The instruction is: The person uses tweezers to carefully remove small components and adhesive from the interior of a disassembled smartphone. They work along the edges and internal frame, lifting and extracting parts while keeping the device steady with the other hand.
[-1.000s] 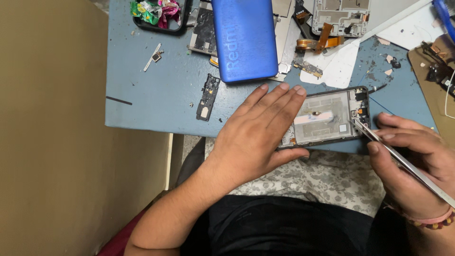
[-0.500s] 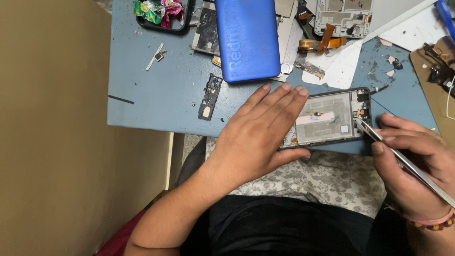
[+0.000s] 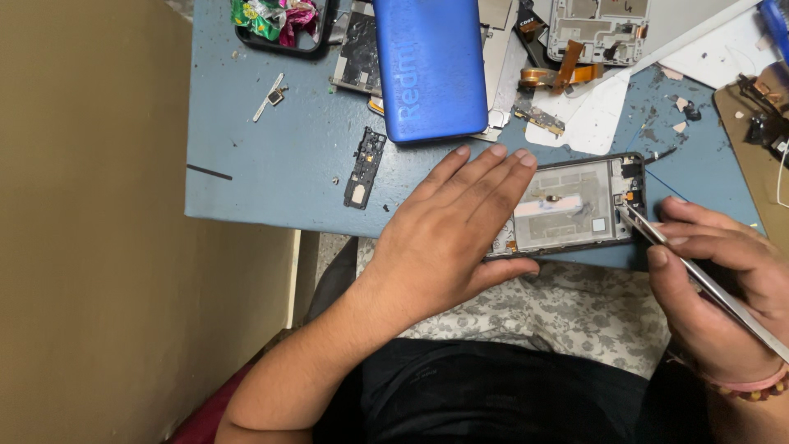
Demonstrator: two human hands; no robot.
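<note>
An opened phone frame [image 3: 575, 205] lies on the blue table [image 3: 279, 164] near its front edge, its inside facing up. My left hand [image 3: 448, 234] lies flat on the frame's left half, fingers spread, pressing it down. My right hand [image 3: 723, 279] grips metal tweezers [image 3: 699, 275]. The tweezers' tip touches the frame's right end, by small black parts.
A blue phone back cover [image 3: 431, 66] lies behind the frame. A small black board [image 3: 366, 164], a tiny metal part [image 3: 271, 96], a circuit frame with orange flex cables [image 3: 575, 49], white paper [image 3: 592, 115] and a tray of wrappers [image 3: 279, 20] are spread around. A beige wall stands left.
The view has shifted slightly. Both hands stay where they were, with the tweezers' tip at the frame's right end.
</note>
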